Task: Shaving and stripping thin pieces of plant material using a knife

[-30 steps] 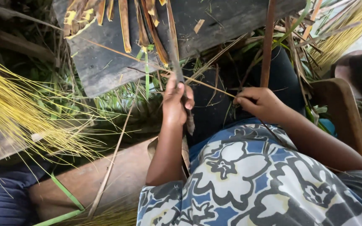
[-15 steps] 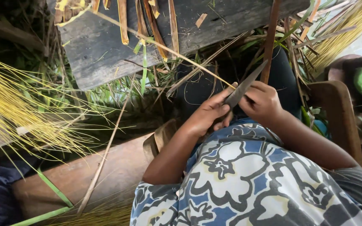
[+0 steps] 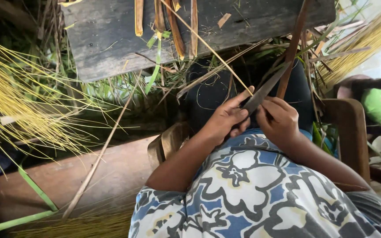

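My left hand [image 3: 228, 118] and my right hand [image 3: 278, 120] meet in front of my lap, over dark trousers. A dark knife blade [image 3: 266, 88] slants up to the right between them; my right hand grips its lower end. My left hand pinches a thin yellow leaf rib [image 3: 208, 46] against the blade, and the rib runs up-left across the grey wooden board [image 3: 111, 35]. A long brown strip [image 3: 293, 48] rises from behind my right hand to the top edge.
Several brown strips [image 3: 177, 22] lie on the board. Bundles of thin yellow ribs [image 3: 9, 97] spread at the left and at the top right [image 3: 367, 44]. A wooden chair arm [image 3: 347, 132] stands at the right, a brown plank [image 3: 89, 172] at the lower left.
One second ago my left hand held the knife apart from the right. Both hands have come together, and the blade now lies between them with the rib against it.
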